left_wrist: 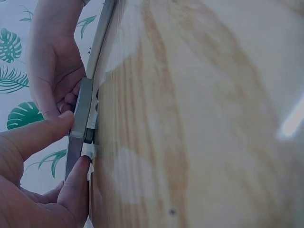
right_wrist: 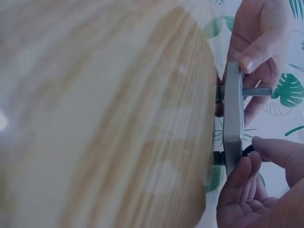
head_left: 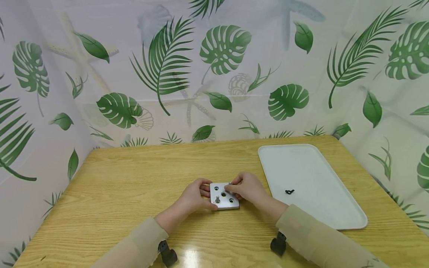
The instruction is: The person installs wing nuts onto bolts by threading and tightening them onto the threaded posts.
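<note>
In the head view a square silver metal plate [head_left: 218, 207] with several holes lies level, close over the wooden table. My left hand [head_left: 196, 195] grips its left side, thumb at the near corner, fingers at the far left. A threaded bolt [right_wrist: 257, 91] stands up through the plate near the left thumb, its head below. My right hand [head_left: 249, 188] is at the far right corner, where thumb and finger pinch a small black wing nut [right_wrist: 248, 150] around a second bolt [right_wrist: 266, 160]. The fingers hide most of that nut.
A white tray [head_left: 301, 160] lies on the right of the wooden table [head_left: 134, 178], with one black wing nut [head_left: 289, 191] on it. Behind the table hangs a leaf-patterned cloth [head_left: 187, 82]. Black wrist mounts [head_left: 279, 243] sit under both sleeves.
</note>
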The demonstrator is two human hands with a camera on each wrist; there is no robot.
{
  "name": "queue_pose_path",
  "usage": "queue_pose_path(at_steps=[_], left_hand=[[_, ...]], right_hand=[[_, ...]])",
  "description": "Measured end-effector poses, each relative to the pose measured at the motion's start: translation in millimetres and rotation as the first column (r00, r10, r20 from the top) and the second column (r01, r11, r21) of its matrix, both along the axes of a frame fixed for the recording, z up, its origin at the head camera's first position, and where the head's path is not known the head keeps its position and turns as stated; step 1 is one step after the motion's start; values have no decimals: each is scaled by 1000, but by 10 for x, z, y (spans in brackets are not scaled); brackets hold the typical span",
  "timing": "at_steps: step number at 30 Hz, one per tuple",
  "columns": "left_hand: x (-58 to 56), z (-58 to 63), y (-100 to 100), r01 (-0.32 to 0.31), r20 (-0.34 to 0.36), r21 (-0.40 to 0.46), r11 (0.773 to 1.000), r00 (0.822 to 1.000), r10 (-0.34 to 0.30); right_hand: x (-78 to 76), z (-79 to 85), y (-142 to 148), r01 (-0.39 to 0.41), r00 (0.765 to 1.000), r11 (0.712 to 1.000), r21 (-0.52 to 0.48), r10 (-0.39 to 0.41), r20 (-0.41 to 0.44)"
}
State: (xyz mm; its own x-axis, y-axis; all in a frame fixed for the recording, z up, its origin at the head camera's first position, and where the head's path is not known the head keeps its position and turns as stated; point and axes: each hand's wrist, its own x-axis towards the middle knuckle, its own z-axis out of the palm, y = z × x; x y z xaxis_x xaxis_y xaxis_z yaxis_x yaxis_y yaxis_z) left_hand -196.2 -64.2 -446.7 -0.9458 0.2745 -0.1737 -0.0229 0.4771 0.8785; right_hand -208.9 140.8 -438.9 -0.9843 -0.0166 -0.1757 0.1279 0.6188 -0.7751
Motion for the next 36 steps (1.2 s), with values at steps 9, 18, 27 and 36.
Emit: queue_pose_path(at_steps=[9, 18, 27, 36], left_hand=[[-4, -6, -2, 3, 1, -3, 1000, 1000, -3], [8, 9, 5, -8, 14, 0, 1000, 1000, 8], [7, 11, 8, -8, 5, 5, 1000, 1000, 8], [14, 29, 8, -18, 15, 6, 1000, 1000, 18]], right_hand=[[13, 43, 15, -8, 999, 998, -66, 11, 38], [55, 40, 60, -72, 997, 997, -6, 72, -18], [76, 71, 120, -85, 996, 992, -95, 87, 21], [89, 76, 257, -72, 993, 981, -183, 87, 78]])
